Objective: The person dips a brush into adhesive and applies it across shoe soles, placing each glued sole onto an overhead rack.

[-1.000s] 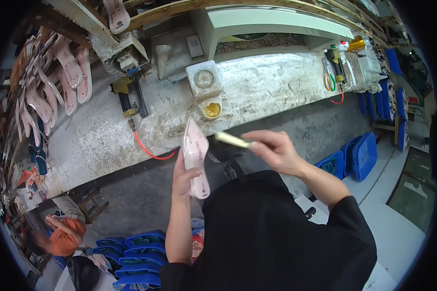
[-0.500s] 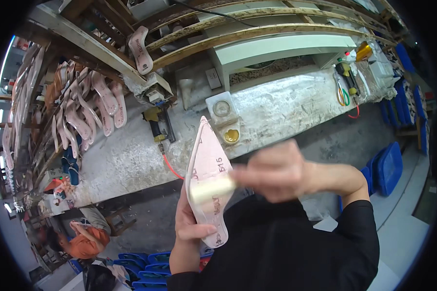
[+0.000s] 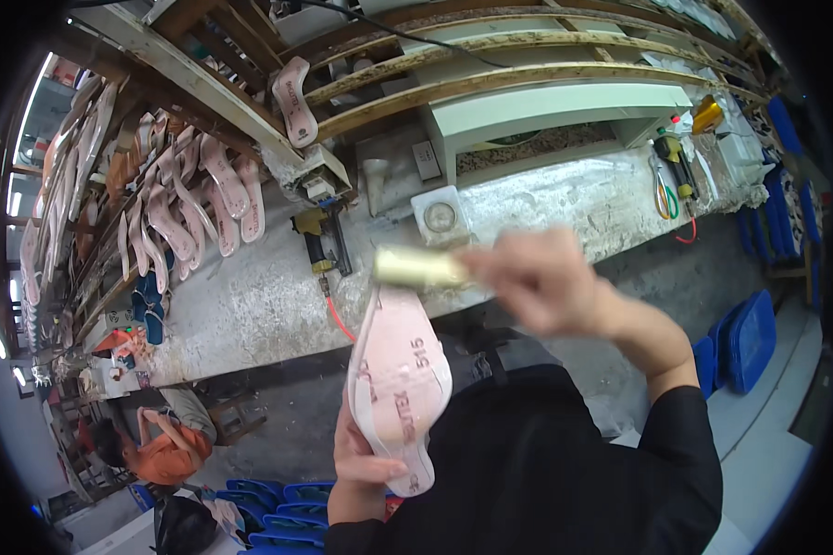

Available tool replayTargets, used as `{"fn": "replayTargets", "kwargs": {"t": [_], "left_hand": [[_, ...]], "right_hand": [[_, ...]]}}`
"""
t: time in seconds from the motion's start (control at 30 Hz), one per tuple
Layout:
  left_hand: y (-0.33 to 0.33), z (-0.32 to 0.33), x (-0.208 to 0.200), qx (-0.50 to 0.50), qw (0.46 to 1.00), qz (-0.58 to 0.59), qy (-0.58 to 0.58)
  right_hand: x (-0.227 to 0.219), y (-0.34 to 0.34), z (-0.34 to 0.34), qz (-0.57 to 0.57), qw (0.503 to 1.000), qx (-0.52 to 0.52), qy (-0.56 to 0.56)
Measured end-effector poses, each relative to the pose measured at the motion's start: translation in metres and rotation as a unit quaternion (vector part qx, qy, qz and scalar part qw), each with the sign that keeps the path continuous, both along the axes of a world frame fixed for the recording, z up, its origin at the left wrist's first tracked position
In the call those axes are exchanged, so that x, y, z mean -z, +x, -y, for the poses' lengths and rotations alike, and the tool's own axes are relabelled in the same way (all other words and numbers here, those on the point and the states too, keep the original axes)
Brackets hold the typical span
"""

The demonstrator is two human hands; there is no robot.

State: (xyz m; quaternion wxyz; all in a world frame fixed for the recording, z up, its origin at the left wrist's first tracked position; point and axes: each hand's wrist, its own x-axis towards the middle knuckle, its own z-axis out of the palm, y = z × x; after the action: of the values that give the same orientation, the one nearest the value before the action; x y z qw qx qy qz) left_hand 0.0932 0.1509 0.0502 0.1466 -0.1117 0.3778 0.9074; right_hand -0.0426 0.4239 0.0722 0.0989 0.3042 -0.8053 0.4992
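Note:
My left hand (image 3: 363, 453) grips a pink shoe insole (image 3: 407, 356) by its narrow heel end, with the thumb on top and the fingers beneath. The insole's toe end points away from me, toward the bench. My right hand (image 3: 537, 282) is closed around what looks like a flat, pale yellow brush (image 3: 415, 267), smeared by motion. The brush lies across the toe tip and covers it. Whether it touches the insole I cannot tell. Just beyond is a white square container (image 3: 441, 216) with a round opening.
A worn whitish bench (image 3: 241, 319) runs across in front. On it lie a nail gun (image 3: 319, 245) with a red hose, and another air tool (image 3: 677, 166) farther right. Many insoles (image 3: 171, 227) hang at the left. Blue trays (image 3: 745, 342) stand right; a person in orange (image 3: 167, 453) sits lower left.
The brush has moved from the middle of the insole up to its toe end, with my right hand. It now hides the small bowl of yellow stuff. My left hand keeps its hold.

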Motion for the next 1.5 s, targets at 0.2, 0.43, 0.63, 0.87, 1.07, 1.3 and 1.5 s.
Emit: {"fn": "replayTargets", "kwargs": {"t": [0.2,0.43,0.63,0.87,1.07,1.3,1.5], "left_hand": [[0.001,0.003,0.003,-0.028,0.999,0.008,-0.046],[-0.014,-0.006,0.017,-0.058,0.997,-0.048,0.018],[-0.029,-0.025,0.003,-0.095,0.995,-0.024,0.036],[-0.026,-0.023,0.010,-0.063,0.997,-0.044,0.013],[-0.020,-0.026,0.006,-0.014,0.997,-0.045,-0.068],[-0.023,-0.023,0.001,-0.001,0.997,-0.041,-0.058],[-0.029,-0.021,0.005,-0.021,0.999,-0.017,0.035]], "right_hand": [[-0.028,-0.022,0.004,-0.021,0.997,-0.067,0.023],[0.004,-0.003,-0.007,0.070,0.969,-0.234,-0.040],[-0.011,-0.012,0.011,0.024,0.978,-0.200,0.055],[-0.018,0.011,0.005,0.072,0.990,-0.124,0.009],[0.000,-0.010,0.017,0.022,0.995,-0.047,0.089],[-0.004,0.002,0.014,0.037,0.978,-0.188,0.078],[-0.011,0.012,-0.003,0.055,0.983,-0.174,0.027]]}}
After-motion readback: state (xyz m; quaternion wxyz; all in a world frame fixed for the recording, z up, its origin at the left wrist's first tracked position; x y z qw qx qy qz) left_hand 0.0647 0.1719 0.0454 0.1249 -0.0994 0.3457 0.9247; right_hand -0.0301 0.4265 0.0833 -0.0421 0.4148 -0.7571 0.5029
